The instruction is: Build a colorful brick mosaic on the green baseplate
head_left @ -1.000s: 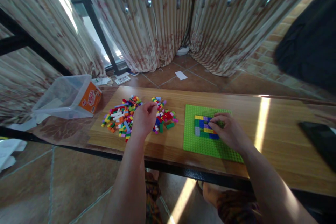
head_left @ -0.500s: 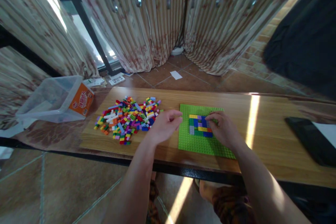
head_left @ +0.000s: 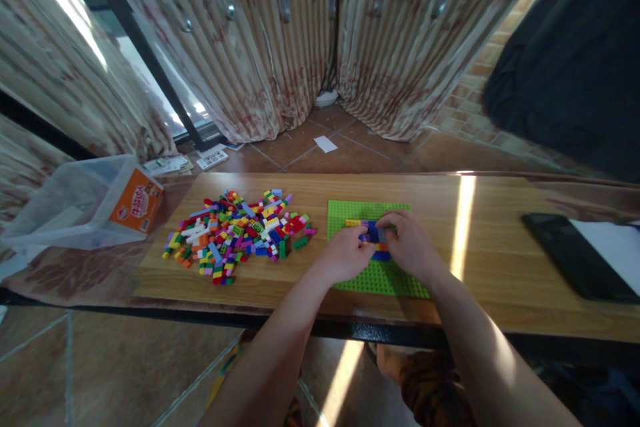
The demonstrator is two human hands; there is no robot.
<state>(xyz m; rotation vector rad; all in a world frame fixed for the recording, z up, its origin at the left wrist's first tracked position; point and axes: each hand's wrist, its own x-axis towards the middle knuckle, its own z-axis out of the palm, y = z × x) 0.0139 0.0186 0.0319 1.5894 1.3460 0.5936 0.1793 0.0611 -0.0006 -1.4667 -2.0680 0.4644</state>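
Observation:
A green studded baseplate lies on the wooden table, bearing a low patch of coloured building bricks. My left hand reaches over the patch's left side, fingers curled with their tips at the bricks. Whatever those fingertips may hold is too small to make out. From the right, my right hand bends over the same patch, thumb and fingers closed at a small grey-blue brick. The two hands nearly meet, and they hide much of the patch.
Left of the baseplate spreads a pile of loose bricks in mixed colours. A clear plastic box with an orange label stands at the far left. On the right side of the table lie a black flat device and white paper.
My left hand has moved right, from beside the baseplate onto the brick patch. My right hand stays at the patch. The whole view has shifted slightly.

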